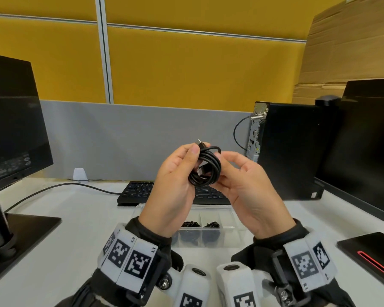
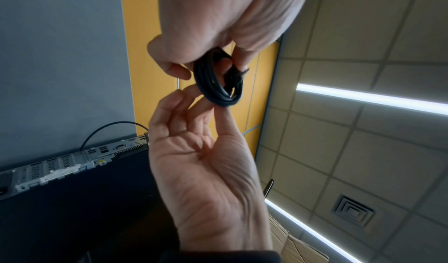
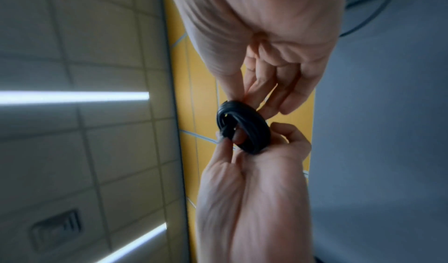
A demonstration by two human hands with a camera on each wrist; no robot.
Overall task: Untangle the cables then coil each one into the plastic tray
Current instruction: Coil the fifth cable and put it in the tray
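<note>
left hand [image 1: 175, 173] grips the coiled cable [image 1: 205, 169] over the tray [image 1: 228, 218] by the front edge of the desk [image 1: 87, 218]; right hand [image 1: 242, 182] pinches its side.

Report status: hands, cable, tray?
Left hand grips coiled cable; right hand pinches its edge. Not yet in tray; two coils already there. Nothing blocking.

a black keyboard [image 1: 138, 192] lies at the back of the white desk [image 1: 80, 220], and a thin black lead [image 1: 53, 189] runs left from it towards a dark monitor [image 1: 11, 129]. a black desktop tower [image 1: 290, 151] stands upright at the right, beside another dark monitor [image 1: 368, 140]. yellow partition panels [image 1: 186, 69] and cardboard [image 1: 346, 52] rise behind.
</note>
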